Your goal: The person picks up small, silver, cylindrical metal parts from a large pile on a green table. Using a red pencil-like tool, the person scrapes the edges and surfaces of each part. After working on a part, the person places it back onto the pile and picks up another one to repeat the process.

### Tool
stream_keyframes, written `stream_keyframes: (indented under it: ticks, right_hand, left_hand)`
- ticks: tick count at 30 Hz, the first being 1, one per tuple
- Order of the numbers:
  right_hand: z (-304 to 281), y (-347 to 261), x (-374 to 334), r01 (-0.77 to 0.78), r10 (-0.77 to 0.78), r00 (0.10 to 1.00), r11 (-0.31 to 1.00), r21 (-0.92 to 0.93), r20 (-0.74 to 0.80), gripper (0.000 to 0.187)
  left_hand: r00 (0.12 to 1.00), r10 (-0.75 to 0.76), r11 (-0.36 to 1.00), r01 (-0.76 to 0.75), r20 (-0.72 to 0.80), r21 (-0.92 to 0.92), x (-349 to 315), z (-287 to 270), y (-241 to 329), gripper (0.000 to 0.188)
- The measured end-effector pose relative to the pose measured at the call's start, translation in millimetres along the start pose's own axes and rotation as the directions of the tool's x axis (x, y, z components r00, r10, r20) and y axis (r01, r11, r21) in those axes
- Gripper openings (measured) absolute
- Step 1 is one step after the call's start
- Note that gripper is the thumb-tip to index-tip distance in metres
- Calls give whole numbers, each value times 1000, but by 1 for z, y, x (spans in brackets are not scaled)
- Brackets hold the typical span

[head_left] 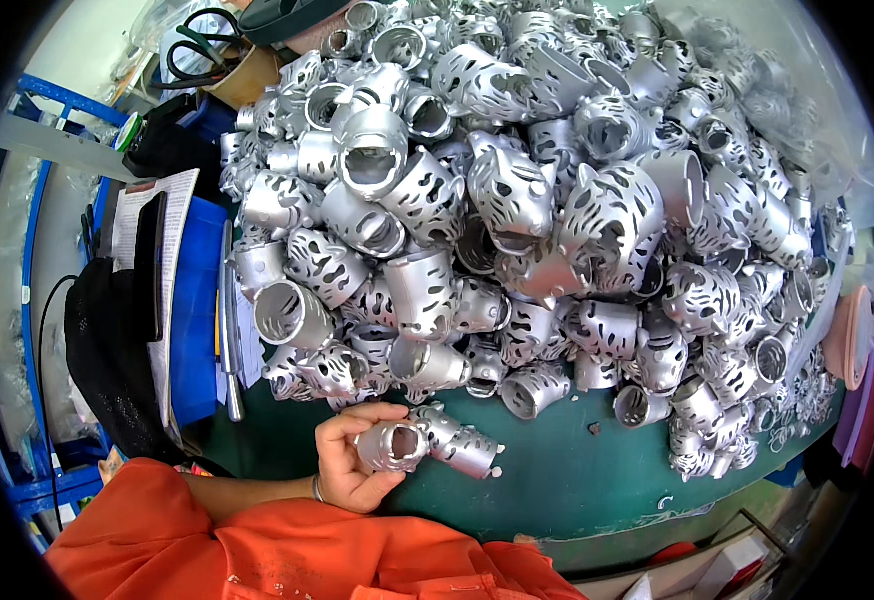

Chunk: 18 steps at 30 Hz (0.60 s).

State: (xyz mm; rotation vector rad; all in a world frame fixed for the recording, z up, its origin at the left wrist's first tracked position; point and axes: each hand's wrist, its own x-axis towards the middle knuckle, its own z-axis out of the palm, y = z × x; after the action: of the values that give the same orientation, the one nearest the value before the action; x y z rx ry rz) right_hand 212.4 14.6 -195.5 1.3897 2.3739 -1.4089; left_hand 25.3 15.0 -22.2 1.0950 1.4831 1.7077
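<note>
My left hand [352, 467] is closed around a small hollow silver animal-head casting [381, 447], its round open end facing up and to the right. Two more silver castings with striped cut-outs, one [437, 424] touching the held piece and another [471, 453] farther right, lie on the green table [547, 465]. Just beyond my fingers rises a big heap of like castings [517, 190], several shaped like tiger heads with slots for stripes. My right hand is out of view.
On the left stand a blue bin [194, 310], papers with a dark phone [150, 255] and a black cloth or bag [107, 350]. Scissors [202, 50] sit in a holder at the back left. Clear plastic [807, 90] covers the heap's right side; small scraps lie near the table edge.
</note>
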Motion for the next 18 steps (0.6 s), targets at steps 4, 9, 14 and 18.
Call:
stream_keyframes:
  ticks: [4,9,14,18]
  right_hand:
    - [-10,10,-3,-14,14,1000,1000,-15,-7,23]
    - [-17,25,12,-40,37,998,998,-54,-59,23]
    - [-16,41,60,-37,22,981,996,-78,-191,22]
    - [-18,50,94,-14,-7,962,997,-75,-275,22]
  left_hand:
    - [999,2,999,-5,51,45,-1,2,4,56]
    - [997,17,1000,-19,76,19,-5,0,1,56]
    - [999,29,998,-27,42,-56,-4,4,3,53]
    - [998,32,993,-26,46,-113,1,3,7,51]
